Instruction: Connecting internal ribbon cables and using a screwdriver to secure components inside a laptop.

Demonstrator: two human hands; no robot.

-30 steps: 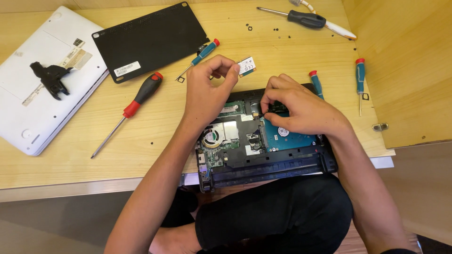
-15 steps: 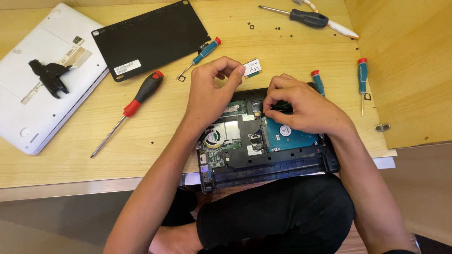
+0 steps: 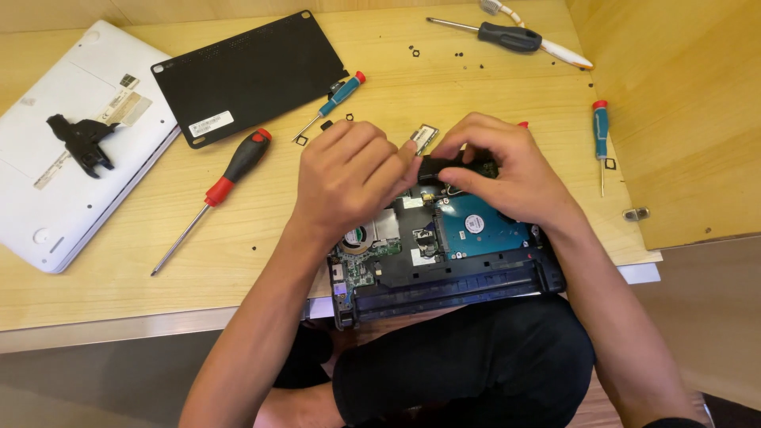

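An opened black laptop (image 3: 444, 277) lies at the desk's near edge, its circuit board, fan and a blue-labelled hard drive (image 3: 483, 230) exposed. My left hand (image 3: 349, 178) and my right hand (image 3: 503, 166) meet over its far edge. Together their fingers pinch a small black part (image 3: 437, 168) above the drive's far end. A small memory module (image 3: 426, 136) lies on the desk just beyond the fingertips.
A black bottom cover (image 3: 250, 75) and a white laptop (image 3: 71, 150) with a black bracket on it lie at the left. A red-and-black screwdriver (image 3: 214, 194), two small blue ones (image 3: 337, 99), (image 3: 601, 135), a larger black one (image 3: 507, 36) and several loose screws lie around. A wooden wall (image 3: 674, 103) stands right.
My left hand has moved right from the desk behind the laptop to join the right hand. Both now hold the small black part, lifted off the laptop's far edge.
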